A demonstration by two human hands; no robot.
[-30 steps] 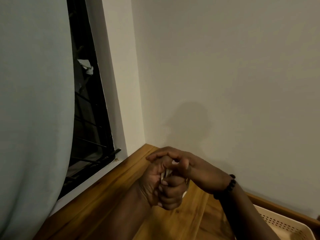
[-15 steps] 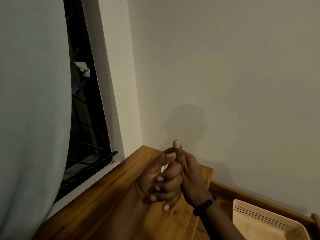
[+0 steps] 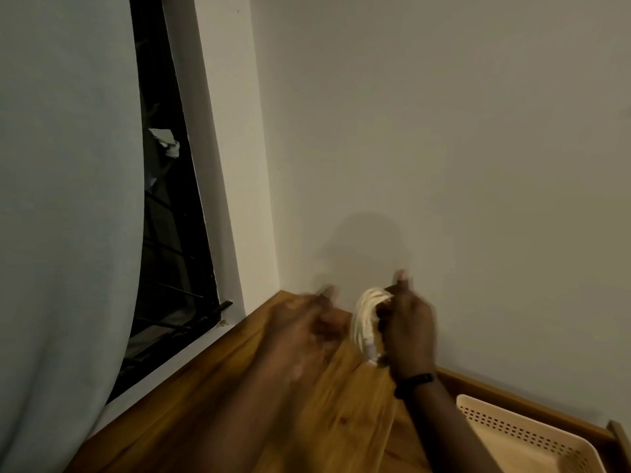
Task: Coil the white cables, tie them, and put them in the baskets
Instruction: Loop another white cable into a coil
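At the near right corner of the wooden counter (image 3: 211, 421) we see a cream perforated basket (image 3: 532, 438), with nothing visible inside it. Further in, above the counter's middle, our right hand (image 3: 408, 332), a dark band at its wrist, grips the coiled white cable (image 3: 367, 322) with curled fingers. Just left of the coil, our left hand (image 3: 300, 329) is motion-blurred; we cannot tell its state. Both hands sit near the counter's far edge at the wall (image 3: 444, 131).

Left hand (image 3: 300, 331) motion-blurred (grip unreadable); cream perforated plastic basket (image 3: 512, 430) at 5 o'clock cut by frame edge.
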